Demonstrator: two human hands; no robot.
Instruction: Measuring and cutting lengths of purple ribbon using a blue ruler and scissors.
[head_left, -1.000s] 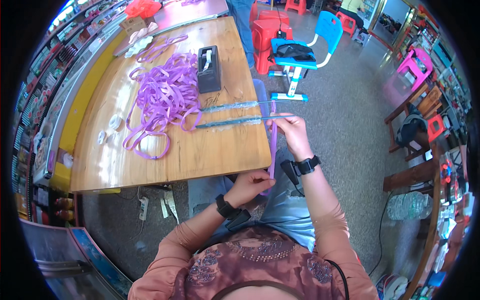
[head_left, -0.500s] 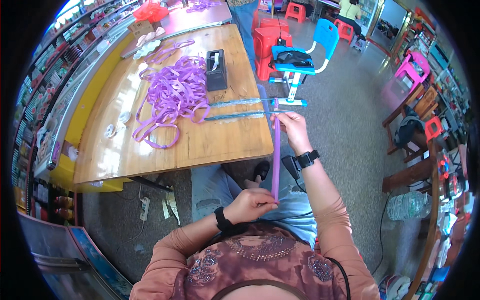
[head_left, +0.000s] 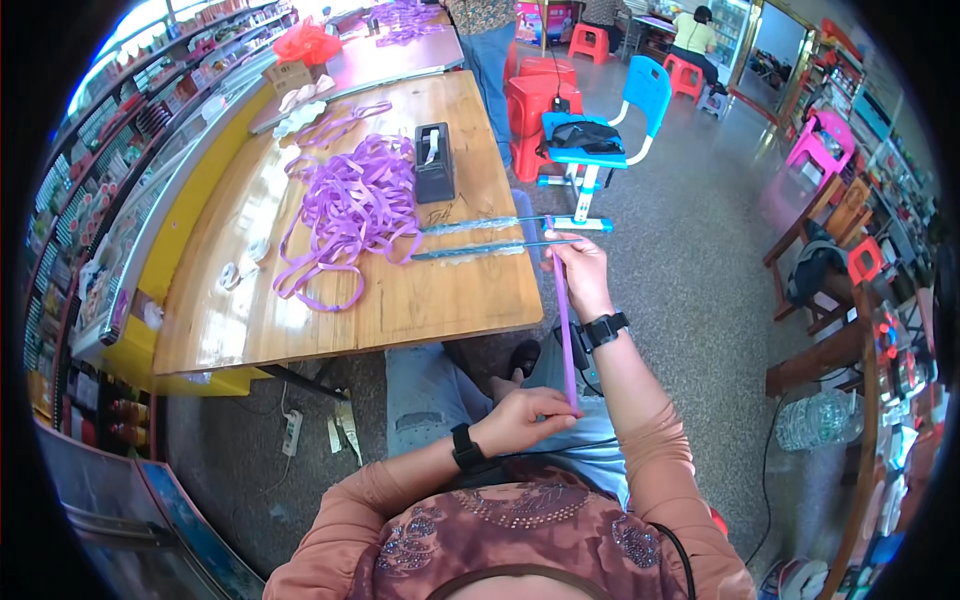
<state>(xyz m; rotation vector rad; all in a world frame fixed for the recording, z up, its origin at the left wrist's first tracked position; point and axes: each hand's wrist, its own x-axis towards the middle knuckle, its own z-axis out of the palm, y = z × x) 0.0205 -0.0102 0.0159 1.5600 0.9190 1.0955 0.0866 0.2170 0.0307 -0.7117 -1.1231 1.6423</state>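
Observation:
My left hand [head_left: 532, 418] is closed in a pinch on the lower end of a purple ribbon [head_left: 567, 345], low in front of my lap. From there the ribbon runs taut up to my right hand [head_left: 583, 270], whose thumb and fingers close on it beside the tips of two thin rods. Both the near rod [head_left: 480, 250] and the far rod [head_left: 480, 226] are fixed to the table with clear tape and stick out past its right edge. A tangled heap of purple ribbon loops [head_left: 355, 200] lies left of the rods. How the ribbon meets the rod tips is partly hidden by my fingers.
On the wooden table [head_left: 440, 310] stand a black tape dispenser [head_left: 434, 175] and, at left, white tape rolls [head_left: 231, 276]. A blue chair [head_left: 588, 155] with a black bag stands ahead right, near red stools [head_left: 540, 120]. One person stands behind the table.
My left hand has shifted slightly right with the ribbon's lower end, so the ribbon now slants and looks narrower. The right hand stays by the rod tips. The view has tilted slightly.

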